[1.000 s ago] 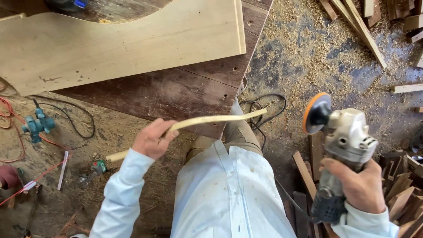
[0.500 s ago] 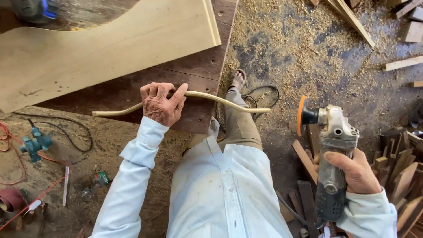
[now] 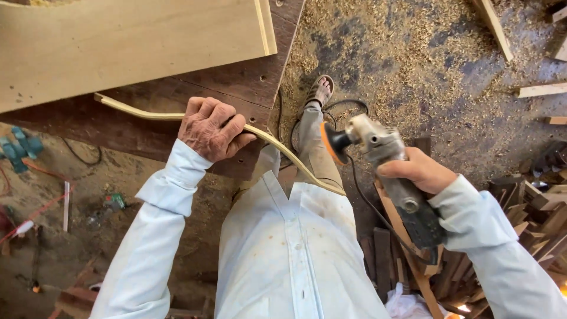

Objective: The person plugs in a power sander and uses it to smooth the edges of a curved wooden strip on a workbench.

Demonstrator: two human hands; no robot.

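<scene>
My left hand (image 3: 209,129) grips a thin curved strip of pale wood (image 3: 142,113) near its middle; the strip runs from the dark workbench (image 3: 118,130) at the left down to my shirt front at the right. My right hand (image 3: 418,171) holds a grey angle grinder (image 3: 384,153) by its body, tilted, with its orange sanding disc (image 3: 329,143) pointing left, close to the strip's right end. A black cable trails from the grinder to the floor.
A large pale board (image 3: 118,41) lies on the workbench. Sawdust covers the floor (image 3: 413,59). My sandalled foot (image 3: 320,91) stands by the bench corner. Wood offcuts (image 3: 531,224) pile at right. A teal tool (image 3: 20,147) and red cord lie at left.
My left hand has turned the strip so its right end drops toward my body. My right hand has swung the grinder left and tilted it, bringing the disc near the strip.
</scene>
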